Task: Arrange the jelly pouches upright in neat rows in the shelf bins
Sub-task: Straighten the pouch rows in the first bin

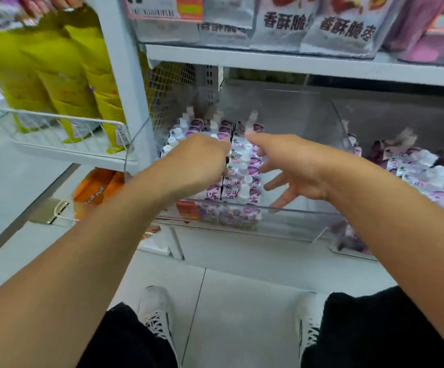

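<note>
Head cam: jelly pouches [242, 168] stand spout-up in rows running front to back in the clear shelf bin [282, 221]. Right hand [292, 166], fingers spread, hovers just right of them. Left hand [202, 158] is over the left rows; can't tell its grip.

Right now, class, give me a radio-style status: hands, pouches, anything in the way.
Left hand knuckles-up over the pouch rows, grip hidden. Right hand open, fingers spread beside them. Rows upright in clear bin; neighbouring pouches jumbled. Nothing blocking.
</note>
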A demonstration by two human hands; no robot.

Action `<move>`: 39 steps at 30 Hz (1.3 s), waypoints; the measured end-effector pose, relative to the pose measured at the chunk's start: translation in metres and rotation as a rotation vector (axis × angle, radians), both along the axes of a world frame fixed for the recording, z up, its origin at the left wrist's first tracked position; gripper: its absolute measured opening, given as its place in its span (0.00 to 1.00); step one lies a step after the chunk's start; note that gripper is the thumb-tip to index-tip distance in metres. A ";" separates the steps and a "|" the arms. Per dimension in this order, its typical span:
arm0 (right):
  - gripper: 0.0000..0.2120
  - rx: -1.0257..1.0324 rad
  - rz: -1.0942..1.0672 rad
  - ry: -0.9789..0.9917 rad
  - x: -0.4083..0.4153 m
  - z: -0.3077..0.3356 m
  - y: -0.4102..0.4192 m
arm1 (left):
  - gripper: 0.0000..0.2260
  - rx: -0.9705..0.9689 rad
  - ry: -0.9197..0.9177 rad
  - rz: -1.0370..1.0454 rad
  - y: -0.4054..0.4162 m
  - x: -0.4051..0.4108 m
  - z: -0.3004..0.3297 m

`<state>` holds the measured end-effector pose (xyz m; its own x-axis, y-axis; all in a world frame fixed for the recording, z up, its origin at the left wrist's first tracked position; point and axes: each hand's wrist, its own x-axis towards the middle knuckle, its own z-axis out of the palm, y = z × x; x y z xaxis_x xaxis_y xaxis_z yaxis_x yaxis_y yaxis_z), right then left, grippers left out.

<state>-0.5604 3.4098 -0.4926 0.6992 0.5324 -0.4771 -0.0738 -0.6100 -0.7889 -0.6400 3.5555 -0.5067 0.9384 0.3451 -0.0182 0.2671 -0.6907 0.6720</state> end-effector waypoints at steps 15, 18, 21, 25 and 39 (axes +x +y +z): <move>0.09 -0.037 1.019 -0.872 0.036 -0.042 0.024 | 0.12 0.485 0.034 -0.372 0.062 -0.004 -0.017; 0.09 -0.064 1.030 -0.857 0.041 -0.042 0.018 | 0.13 0.471 0.050 -0.363 0.060 -0.004 -0.018; 0.08 -0.089 1.051 -0.836 0.043 -0.039 0.011 | 0.14 0.461 0.083 -0.357 0.059 -0.005 -0.017; 0.11 -0.125 0.993 -0.769 0.044 -0.028 0.001 | 0.08 0.490 -0.105 -0.221 0.048 -0.004 -0.011; 0.16 -0.404 0.767 -0.992 0.064 -0.034 0.051 | 0.09 0.529 -0.064 -0.002 0.027 0.028 -0.002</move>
